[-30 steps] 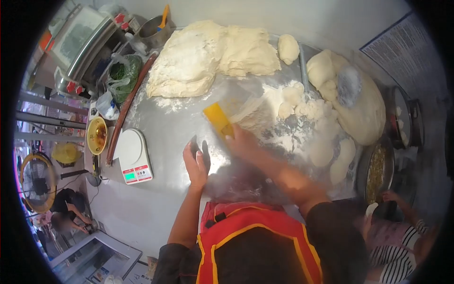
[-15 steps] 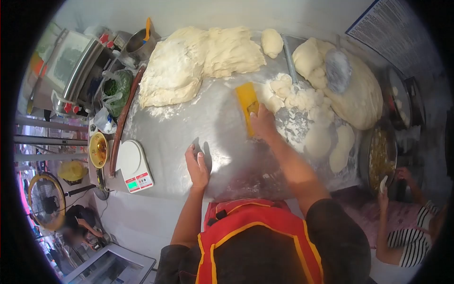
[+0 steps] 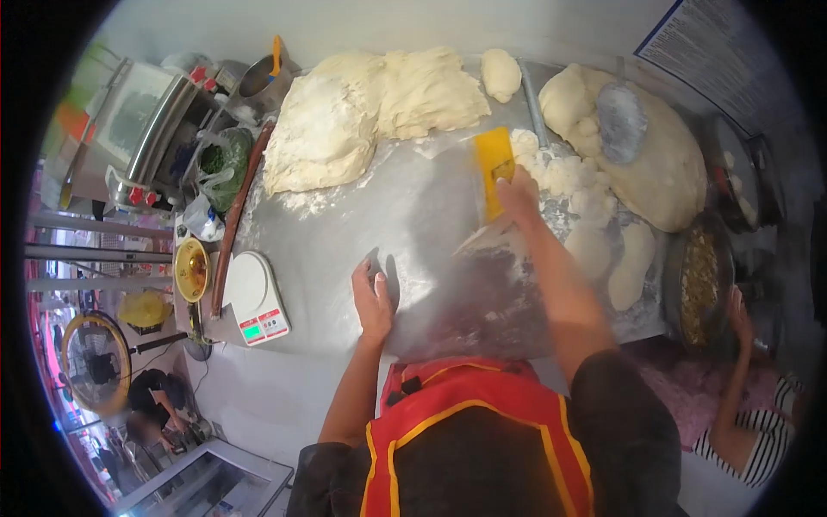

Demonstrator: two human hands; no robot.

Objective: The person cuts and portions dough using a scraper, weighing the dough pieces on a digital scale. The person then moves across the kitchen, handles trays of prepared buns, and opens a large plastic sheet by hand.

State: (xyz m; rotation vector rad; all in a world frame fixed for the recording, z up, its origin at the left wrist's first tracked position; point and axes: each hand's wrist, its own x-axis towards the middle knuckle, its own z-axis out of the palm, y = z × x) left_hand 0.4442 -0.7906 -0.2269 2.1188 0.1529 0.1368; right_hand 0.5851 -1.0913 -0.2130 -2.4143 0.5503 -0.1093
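Observation:
My right hand (image 3: pixel 517 196) is closed around a yellow dough scraper (image 3: pixel 493 164), its blade on the steel worktop (image 3: pixel 345 237) beside a heap of small floured dough pieces (image 3: pixel 575 183). Resting low over the worktop, my left hand (image 3: pixel 372 302) holds nothing, and its fingers are apart. A large slab of dough (image 3: pixel 323 129) lies at the back left, joined by a second dough mass (image 3: pixel 431 90). Flattened dough pieces (image 3: pixel 633 267) lie to the right of my right forearm.
On the left stand a white kitchen scale (image 3: pixel 258 297), a long wooden stick (image 3: pixel 237 224) and a yellow bowl (image 3: pixel 191 269). At the right, a metal scoop (image 3: pixel 622 125) rests on a big dough mass (image 3: pixel 668 172). A co-worker's hand (image 3: pixel 739 319) is beside a pan of filling (image 3: pixel 702 280).
My right hand has swept the scraper rightward to the edge of the small dough pieces. My left hand stays much as it was. The co-worker's hand has shifted up beside the pan.

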